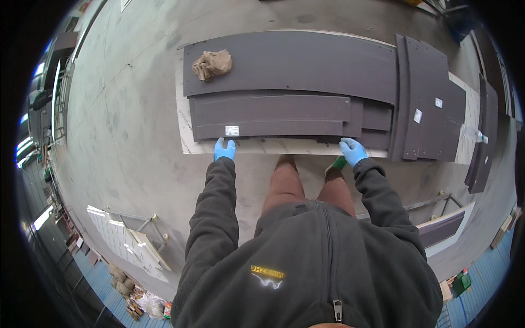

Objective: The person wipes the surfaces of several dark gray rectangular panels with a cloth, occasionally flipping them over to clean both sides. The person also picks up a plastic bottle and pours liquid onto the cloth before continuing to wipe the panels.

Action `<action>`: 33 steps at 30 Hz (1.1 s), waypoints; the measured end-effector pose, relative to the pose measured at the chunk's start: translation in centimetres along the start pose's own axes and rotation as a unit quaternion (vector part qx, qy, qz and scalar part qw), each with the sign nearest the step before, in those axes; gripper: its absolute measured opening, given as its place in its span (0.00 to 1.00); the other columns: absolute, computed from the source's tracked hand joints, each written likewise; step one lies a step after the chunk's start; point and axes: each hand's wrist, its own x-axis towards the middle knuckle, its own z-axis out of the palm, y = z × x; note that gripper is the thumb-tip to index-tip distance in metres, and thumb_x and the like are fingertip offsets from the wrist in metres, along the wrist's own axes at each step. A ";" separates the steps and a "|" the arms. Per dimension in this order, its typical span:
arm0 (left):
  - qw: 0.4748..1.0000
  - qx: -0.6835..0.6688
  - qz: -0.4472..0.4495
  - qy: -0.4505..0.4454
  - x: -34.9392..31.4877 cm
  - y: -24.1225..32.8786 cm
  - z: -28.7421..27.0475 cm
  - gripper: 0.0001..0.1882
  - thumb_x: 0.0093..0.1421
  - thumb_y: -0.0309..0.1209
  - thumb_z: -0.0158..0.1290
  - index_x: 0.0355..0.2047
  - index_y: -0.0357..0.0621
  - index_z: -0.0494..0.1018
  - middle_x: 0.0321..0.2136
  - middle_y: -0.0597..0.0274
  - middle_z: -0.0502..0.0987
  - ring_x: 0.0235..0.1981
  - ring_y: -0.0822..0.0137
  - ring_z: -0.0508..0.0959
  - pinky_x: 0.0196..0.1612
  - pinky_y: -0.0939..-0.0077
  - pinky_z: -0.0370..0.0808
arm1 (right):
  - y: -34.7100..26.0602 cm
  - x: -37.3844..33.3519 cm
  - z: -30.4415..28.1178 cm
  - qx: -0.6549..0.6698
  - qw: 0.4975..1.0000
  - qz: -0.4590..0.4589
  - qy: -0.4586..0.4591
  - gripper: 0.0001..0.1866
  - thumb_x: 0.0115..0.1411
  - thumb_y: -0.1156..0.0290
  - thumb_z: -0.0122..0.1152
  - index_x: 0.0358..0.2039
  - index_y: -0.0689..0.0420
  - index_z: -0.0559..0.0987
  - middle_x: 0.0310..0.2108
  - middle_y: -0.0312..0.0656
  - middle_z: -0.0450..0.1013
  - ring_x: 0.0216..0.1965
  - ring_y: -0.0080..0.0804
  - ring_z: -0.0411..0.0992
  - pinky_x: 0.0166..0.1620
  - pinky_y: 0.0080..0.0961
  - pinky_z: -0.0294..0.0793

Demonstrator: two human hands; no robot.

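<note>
Before me lies a stack of dark grey-brown panels, with a long narrow panel (pixel 268 113) nearest to me and a white label (pixel 232 130) on its front strip. Blue gloves cover both hands. My left hand (pixel 225 149) is just at the near edge below the label, thumb and fingers apart, holding nothing I can see. Near the right front corner of the narrow panel is my right hand (pixel 354 151). Its fingers are stretched toward the edge and slightly apart, with no clear grip on a panel. A wider panel (pixel 290 63) lies behind, with a crumpled brown cloth (pixel 212 65) on it.
Whitish sheet (pixel 188 128) shows beneath the panels. More dark panels (pixel 424 104) are stacked at right, and another dark panel (pixel 482 136) stands farther right. Wheeled racks with light boards (pixel 128 240) and a dark-centred board (pixel 443 229) flank me on the concrete floor (pixel 136 109).
</note>
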 end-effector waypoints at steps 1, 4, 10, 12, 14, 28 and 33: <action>1.000 0.001 0.029 0.005 1.2 -0.1 -0.8 0.37 0.62 0.46 0.61 0.66 0.34 0.68 0.66 0.43 0.69 0.69 0.48 0.67 0.71 0.59 0.64 | -1.8 0.9 1.8 -0.017 1.000 0.000 -0.019 0.26 0.70 0.56 0.59 0.59 0.63 0.78 0.56 0.53 0.79 0.58 0.43 0.78 0.61 0.35 0.74; 0.996 0.056 0.068 0.013 5.3 0.5 -2.8 0.38 0.62 0.45 0.60 0.66 0.33 0.68 0.67 0.41 0.68 0.69 0.46 0.67 0.71 0.59 0.65 | -6.6 2.1 6.6 -0.087 0.994 -0.022 -0.064 0.26 0.69 0.57 0.59 0.59 0.62 0.79 0.54 0.55 0.80 0.58 0.46 0.78 0.62 0.36 0.73; 0.964 0.141 0.185 0.131 13.2 6.8 -6.0 0.41 0.61 0.44 0.62 0.70 0.38 0.64 0.69 0.41 0.64 0.72 0.47 0.62 0.74 0.57 0.59 | -13.9 3.4 10.0 -0.091 0.990 -0.023 -0.104 0.25 0.68 0.58 0.58 0.58 0.62 0.80 0.53 0.54 0.80 0.56 0.48 0.78 0.60 0.38 0.75; 0.956 0.139 0.223 0.132 15.8 10.5 -6.5 0.46 0.58 0.52 0.63 0.71 0.41 0.62 0.71 0.42 0.62 0.72 0.46 0.60 0.73 0.52 0.57 | -15.1 3.6 10.2 -0.117 0.989 -0.037 -0.085 0.24 0.68 0.58 0.58 0.58 0.62 0.80 0.52 0.54 0.81 0.55 0.48 0.79 0.59 0.38 0.76; 0.966 0.098 0.205 0.123 18.1 14.4 -6.3 0.50 0.57 0.56 0.63 0.71 0.40 0.61 0.71 0.41 0.60 0.73 0.45 0.59 0.73 0.50 0.57 | -15.5 3.6 10.4 -0.124 0.989 -0.036 -0.075 0.24 0.68 0.59 0.58 0.57 0.62 0.80 0.51 0.54 0.81 0.54 0.48 0.80 0.58 0.38 0.76; 0.955 -0.283 0.045 -0.079 26.1 22.1 -4.0 0.22 0.62 0.41 0.63 0.48 0.35 0.82 0.50 0.50 0.80 0.55 0.60 0.77 0.60 0.65 0.72 | -14.8 0.9 10.3 0.013 0.996 0.058 -0.063 0.24 0.67 0.61 0.60 0.58 0.64 0.79 0.52 0.56 0.81 0.55 0.46 0.80 0.58 0.36 0.76; 0.637 -0.705 -0.045 -0.308 16.7 24.6 -6.9 0.25 0.71 0.35 0.45 0.64 0.35 0.68 0.62 0.43 0.73 0.61 0.50 0.76 0.67 0.52 0.70 | -17.4 2.7 9.4 0.130 0.987 -0.090 -0.005 0.22 0.70 0.65 0.60 0.59 0.66 0.78 0.53 0.52 0.81 0.56 0.39 0.79 0.60 0.32 0.75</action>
